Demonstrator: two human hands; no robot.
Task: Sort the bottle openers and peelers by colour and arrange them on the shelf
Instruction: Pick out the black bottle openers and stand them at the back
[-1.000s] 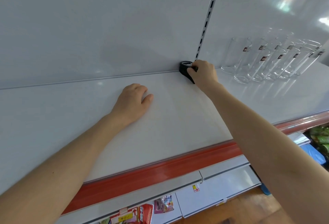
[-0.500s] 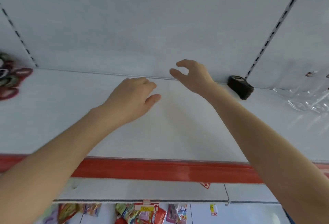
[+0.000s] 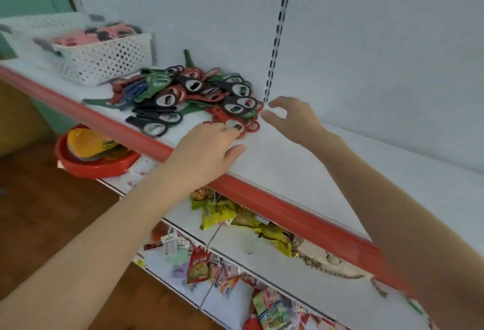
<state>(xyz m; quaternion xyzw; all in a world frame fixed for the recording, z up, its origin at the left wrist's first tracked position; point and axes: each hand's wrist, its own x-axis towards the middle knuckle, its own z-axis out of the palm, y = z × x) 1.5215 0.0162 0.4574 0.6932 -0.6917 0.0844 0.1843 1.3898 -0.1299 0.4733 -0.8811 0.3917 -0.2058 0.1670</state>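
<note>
A mixed pile of bottle openers and peelers [image 3: 188,93] in black, red, green and some blue lies on the white shelf [image 3: 301,167], left of the middle. My left hand [image 3: 207,151] reaches over the shelf's red front edge, its fingertips touching a red opener [image 3: 237,126] at the pile's near right corner. My right hand [image 3: 293,120] hovers just right of the pile with thumb and fingers spread and loosely bent, holding nothing.
A white perforated basket [image 3: 104,54] with pink items stands at the shelf's left end. A red bowl [image 3: 94,164] with yellow things sits below. Lower shelves hold packets [image 3: 230,214]. A slotted upright [image 3: 277,33] runs up the back panel behind the pile.
The view has swung left from the black item and the glasses to the pile. Both hands moved left with it; the left hand now touches the pile's edge.
</note>
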